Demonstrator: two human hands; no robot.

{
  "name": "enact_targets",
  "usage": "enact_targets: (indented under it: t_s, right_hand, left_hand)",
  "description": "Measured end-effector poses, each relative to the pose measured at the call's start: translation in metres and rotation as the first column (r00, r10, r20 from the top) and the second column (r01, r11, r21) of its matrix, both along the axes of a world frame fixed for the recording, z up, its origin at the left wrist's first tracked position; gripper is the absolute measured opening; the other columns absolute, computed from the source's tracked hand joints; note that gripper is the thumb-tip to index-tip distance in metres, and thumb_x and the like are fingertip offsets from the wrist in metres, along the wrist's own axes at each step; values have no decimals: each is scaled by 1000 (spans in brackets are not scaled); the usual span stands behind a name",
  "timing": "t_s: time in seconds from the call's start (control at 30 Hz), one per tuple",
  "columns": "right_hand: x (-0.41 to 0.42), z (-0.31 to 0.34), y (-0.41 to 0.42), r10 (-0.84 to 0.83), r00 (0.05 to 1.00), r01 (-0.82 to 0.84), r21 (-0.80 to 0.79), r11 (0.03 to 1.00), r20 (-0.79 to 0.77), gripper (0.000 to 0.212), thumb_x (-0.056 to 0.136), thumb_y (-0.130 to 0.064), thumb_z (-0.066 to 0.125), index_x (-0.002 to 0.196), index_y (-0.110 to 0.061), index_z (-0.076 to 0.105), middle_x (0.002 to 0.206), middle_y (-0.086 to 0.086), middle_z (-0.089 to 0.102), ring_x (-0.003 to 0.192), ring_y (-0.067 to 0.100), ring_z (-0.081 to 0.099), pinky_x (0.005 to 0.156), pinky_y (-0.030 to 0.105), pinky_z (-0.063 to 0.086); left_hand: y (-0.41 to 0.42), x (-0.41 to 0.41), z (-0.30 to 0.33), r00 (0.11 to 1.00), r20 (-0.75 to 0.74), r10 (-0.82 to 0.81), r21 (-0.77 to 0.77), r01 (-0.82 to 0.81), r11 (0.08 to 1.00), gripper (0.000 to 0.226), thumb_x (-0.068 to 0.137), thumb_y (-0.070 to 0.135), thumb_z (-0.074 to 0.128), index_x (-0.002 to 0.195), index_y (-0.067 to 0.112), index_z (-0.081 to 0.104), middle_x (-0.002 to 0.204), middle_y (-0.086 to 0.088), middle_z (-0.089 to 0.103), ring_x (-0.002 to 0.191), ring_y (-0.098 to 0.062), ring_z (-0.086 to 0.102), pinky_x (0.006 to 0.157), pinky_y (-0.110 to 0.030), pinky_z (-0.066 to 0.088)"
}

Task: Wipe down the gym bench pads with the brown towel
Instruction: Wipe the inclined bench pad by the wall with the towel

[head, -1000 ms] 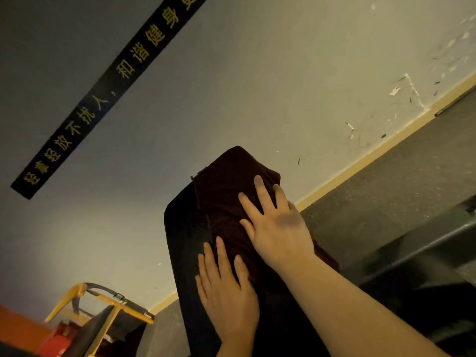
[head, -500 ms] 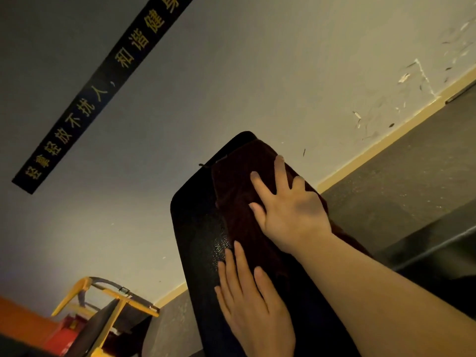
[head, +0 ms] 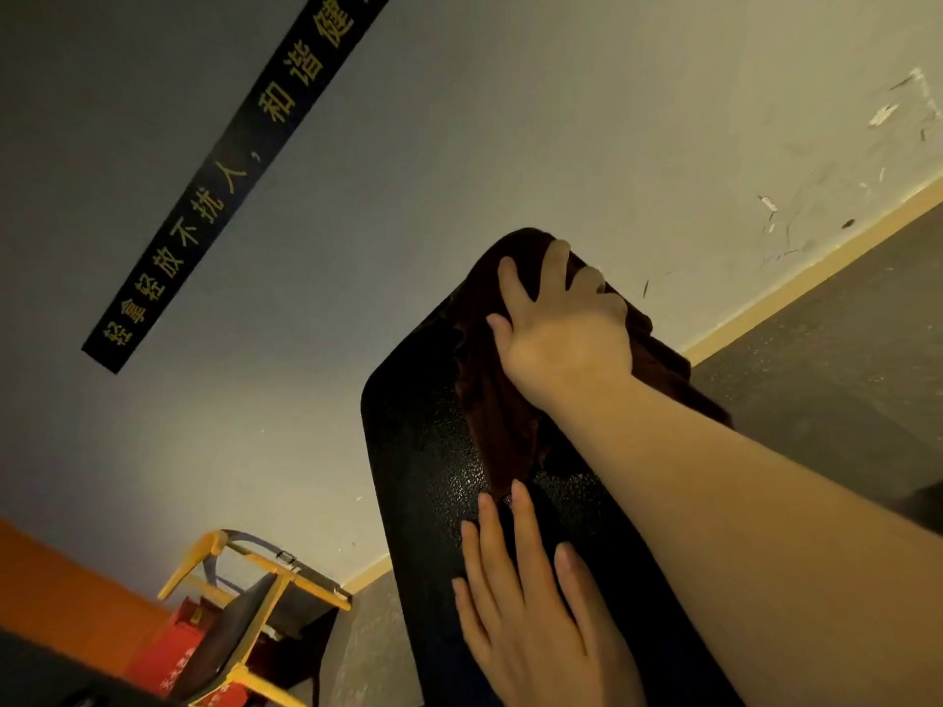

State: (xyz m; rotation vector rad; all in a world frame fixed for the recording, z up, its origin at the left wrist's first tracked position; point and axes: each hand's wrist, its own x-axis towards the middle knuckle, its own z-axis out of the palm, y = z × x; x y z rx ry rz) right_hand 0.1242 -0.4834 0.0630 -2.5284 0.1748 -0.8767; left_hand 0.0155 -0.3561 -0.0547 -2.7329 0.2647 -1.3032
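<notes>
Right hand farther up pad, clutching towel; left hand flat, released.

Right hand fingers curled — left hand flat.

The black bench pad has that pebbly textured vinyl and runs up toward the wall. A brown towel is draped over its far end (bunched up a bit), and a left hand rests flat on the pad nearer the camera.
</notes>
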Motion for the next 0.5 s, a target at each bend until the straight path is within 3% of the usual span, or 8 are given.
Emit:
enact_targets:
  t_s: [0.1,0.23,0.37,0.5]
  right_hand:
    - [-15,-4,-4,66,995,-66,-1,998,-71,62,104,-49,16,157,-23,-4,159,27,0,128,47,35,88,53,47]
    - [-47,-18,-7,97,989,-97,7,995,-107,64,102,-53,16,155,-27,-8,158,24,-3,131,47,31,91,54,47]
    - [-84,-41,-10,126,981,-122,39,992,-146,63,102,-54,13,154,-29,-12,157,23,-4,128,45,32,89,53,49]
    - [-127,-65,-12,152,968,-144,51,988,-200,66,101,-56,14,153,-30,-18,158,22,-10,130,46,30,91,54,48]
  left_hand:
    - [-3,-3,1,999,-19,-37,-138,34,990,47,105,50,10,153,50,10,145,-4,50,135,-18,34,106,-41,24]
    - [-7,-8,5,1000,5,2,-289,-1,957,51,103,59,8,152,48,11,152,1,41,141,-4,20,113,-46,22]
    - [-18,-23,15,994,-103,-29,-416,-16,909,55,94,53,11,147,41,22,157,3,36,145,-7,19,120,-37,7]
    - [-19,-33,19,991,-121,-48,-417,-7,909,63,97,53,8,152,30,28,157,-1,36,147,-18,26,122,-40,11]
